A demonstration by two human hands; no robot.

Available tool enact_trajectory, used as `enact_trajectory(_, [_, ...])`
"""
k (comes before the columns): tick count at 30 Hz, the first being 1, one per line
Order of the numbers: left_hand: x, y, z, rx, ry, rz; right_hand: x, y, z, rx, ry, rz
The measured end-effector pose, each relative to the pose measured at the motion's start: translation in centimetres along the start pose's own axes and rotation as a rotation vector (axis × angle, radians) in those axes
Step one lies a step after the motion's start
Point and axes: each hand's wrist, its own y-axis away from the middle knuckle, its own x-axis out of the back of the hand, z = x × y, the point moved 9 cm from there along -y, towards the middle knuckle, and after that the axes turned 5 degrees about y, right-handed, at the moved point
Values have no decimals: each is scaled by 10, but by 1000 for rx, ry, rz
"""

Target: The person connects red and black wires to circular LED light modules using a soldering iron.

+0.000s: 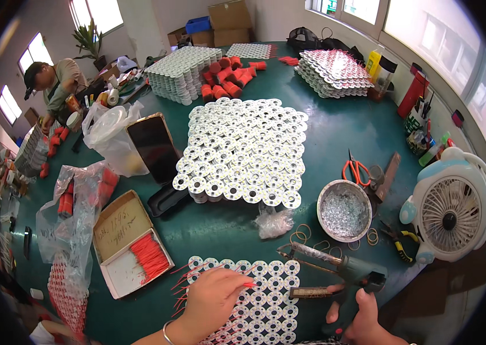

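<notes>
The left hand [215,296] rests on a sheet of white round discs [266,299] lying on the green surface [220,230] at the near edge; its fingers are pinched on the tip of a thin red wire [248,284], pressing it against a disc; more red wires [188,276] fan out from the sheet's left side, beside the knuckles; the right hand [360,319] is clenched around the grip of a dark green soldering gun [340,270], whose long metal tip points left over the top edge of the sheet; a flat brown strip [312,292] lies just under the gun, touching the sheet's right edge; left of the sheet stands an open cardboard box [131,244] with a bundle of red wires in its lower half; beyond the sheet a tall stack of the same disc sheets [243,149] fills the middle of the surface, with a dark phone [152,146] leaning just left of it; right of the stack sit a round metal bowl [344,210], orange-handled scissors [356,168] and loose rubber bands [303,233]; a white desk fan [452,210] stands at the right edge; further stacks of discs [182,72] and red caps [228,77] lie at the far side; another person [50,83] bends over the far left corner
</notes>
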Motion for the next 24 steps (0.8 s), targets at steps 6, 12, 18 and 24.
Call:
enact_trajectory(6, [-17, -6, 15, -295, -357, 32, 15, 16, -20, 243, 670, -263])
enact_trajectory(12, [-21, 8, 5, -323, -445, -137, -3, 10, 0, 162, 564, -184])
enact_trajectory(18, [-14, -7, 11, -324, -434, -45, 11, 15, 2, -22, 355, -10])
enact_trajectory(24, [-18, 3, 0, -273, -495, 105, 3, 10, -2, 133, 681, -206])
